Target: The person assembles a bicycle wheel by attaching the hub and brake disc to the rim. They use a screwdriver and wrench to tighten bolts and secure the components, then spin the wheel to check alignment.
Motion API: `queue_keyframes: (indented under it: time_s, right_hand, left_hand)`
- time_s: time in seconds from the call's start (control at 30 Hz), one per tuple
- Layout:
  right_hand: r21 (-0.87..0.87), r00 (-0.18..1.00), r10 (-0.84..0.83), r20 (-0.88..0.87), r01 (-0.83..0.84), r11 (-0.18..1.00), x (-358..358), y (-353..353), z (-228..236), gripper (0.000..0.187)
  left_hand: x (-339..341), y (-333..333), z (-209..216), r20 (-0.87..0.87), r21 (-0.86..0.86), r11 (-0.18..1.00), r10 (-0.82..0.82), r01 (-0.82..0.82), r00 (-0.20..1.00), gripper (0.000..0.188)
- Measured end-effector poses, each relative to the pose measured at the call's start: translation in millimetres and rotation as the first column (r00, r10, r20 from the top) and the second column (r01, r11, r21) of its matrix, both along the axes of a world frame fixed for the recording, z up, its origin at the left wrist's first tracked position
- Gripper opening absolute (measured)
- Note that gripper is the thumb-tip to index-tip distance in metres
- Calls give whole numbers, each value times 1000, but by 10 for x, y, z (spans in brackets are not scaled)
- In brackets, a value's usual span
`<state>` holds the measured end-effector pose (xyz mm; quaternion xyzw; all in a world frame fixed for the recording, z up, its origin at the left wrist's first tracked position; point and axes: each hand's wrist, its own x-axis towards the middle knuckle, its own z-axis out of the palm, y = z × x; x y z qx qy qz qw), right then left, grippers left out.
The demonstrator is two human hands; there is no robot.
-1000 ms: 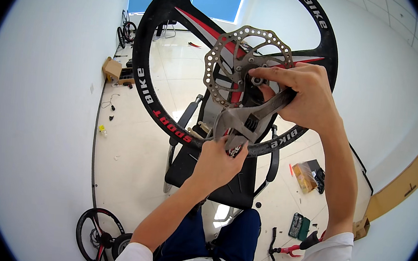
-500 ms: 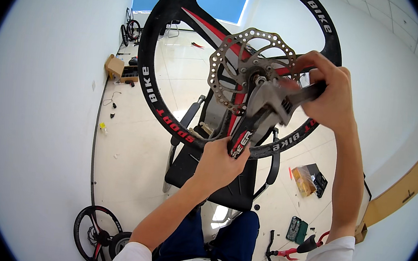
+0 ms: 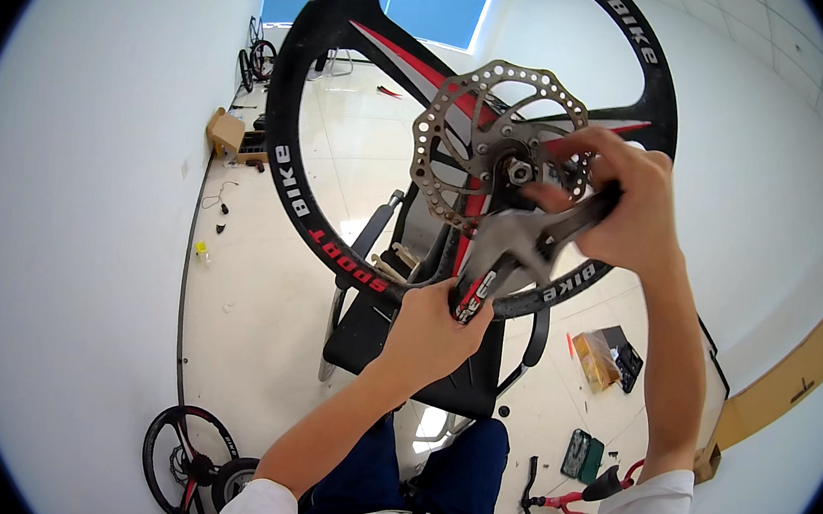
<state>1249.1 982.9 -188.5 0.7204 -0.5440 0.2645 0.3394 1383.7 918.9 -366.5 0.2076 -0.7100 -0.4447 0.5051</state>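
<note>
In front of me stands a black bicycle wheel [image 3: 287, 136] with red and grey spokes. A drilled brake disc [image 3: 425, 149] surrounds its hub, and an axle nut [image 3: 520, 172] sits at the centre. My left hand [image 3: 435, 337] is closed around a black fork leg [image 3: 472, 298] with red and white lettering, just below the hub. My right hand [image 3: 641, 215] grips the dark handle of an adjustable wrench [image 3: 518, 236]. The wrench head, blurred, lies below the nut, apart from it and across the fork leg. My right fingers stretch toward the nut; whether they touch it is unclear.
Behind the wheel is a black chair [image 3: 364, 337] with armrests. Another wheel [image 3: 155, 450] lies lower left. On the floor at right are a green tool case [image 3: 592, 458], a yellow packet [image 3: 597, 362] and a red frame with handlebar [image 3: 561, 499]. An open cardboard box [image 3: 225, 132] sits by the left wall.
The wrench head has come down off the axle nut, which now shows plainly. My right hand has shifted slightly left and lower, its fingers nearer the nut. My left hand keeps its grip.
</note>
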Motion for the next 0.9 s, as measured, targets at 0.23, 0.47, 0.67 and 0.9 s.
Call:
queue_keyframes:
  time_s: [0.23, 0.47, 0.67, 0.9]
  right_hand:
    - [-60, 973, 45, -224, -60, 996, 113, -170, -17, 28]
    - [138, 949, 145, -279, -110, 984, -6, -44, 104, 27]
    - [160, 992, -121, 45, 113, 981, -26, 137, 157, 45]
    - [-8, 976, -3, -217, 1, 1000, -10, -38, 16, 31]
  left_hand:
    - [21, -3, 28, 57, -33, 998, -42, 44, 998, 34]
    - [-86, -27, -109, -55, -270, 963, -29, 13, 998, 17]
    - [4, 5, 80, 195, 89, 992, -109, 93, 975, 25]
    - [-22, 18, 35, 105, -10, 997, -75, 77, 992, 20]
